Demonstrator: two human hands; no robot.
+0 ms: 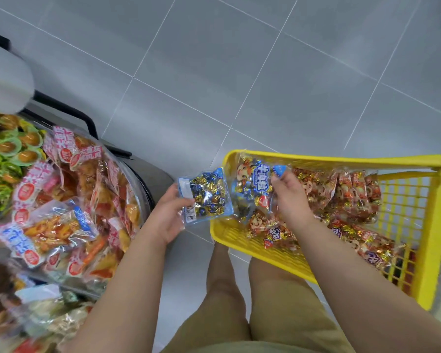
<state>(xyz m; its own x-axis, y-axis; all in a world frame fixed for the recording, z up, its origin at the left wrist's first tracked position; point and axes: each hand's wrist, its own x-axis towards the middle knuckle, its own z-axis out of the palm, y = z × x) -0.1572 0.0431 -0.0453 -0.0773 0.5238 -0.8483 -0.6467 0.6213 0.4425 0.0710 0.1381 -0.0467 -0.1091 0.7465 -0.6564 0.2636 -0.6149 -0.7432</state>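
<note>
Left hand (167, 215) and right hand (289, 197) reach forward, fingers curled.

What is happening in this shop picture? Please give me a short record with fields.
setting: grey tiled floor, display bin of snack packets on the left, yellow basket on the right
left-hand grip: holds barcode bag of blue and gold sweets, at the basket's edge
right-hand grip: pinches cartoon-face bag by its top, over the basket
basket contents: many red-orange sweet bags

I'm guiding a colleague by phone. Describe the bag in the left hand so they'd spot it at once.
Find the yellow basket; just off its left rim the left hand holds a bag. Unlike the cartoon-faced bags in the basket, it shows a barcode label over blue and gold sweets.
</note>
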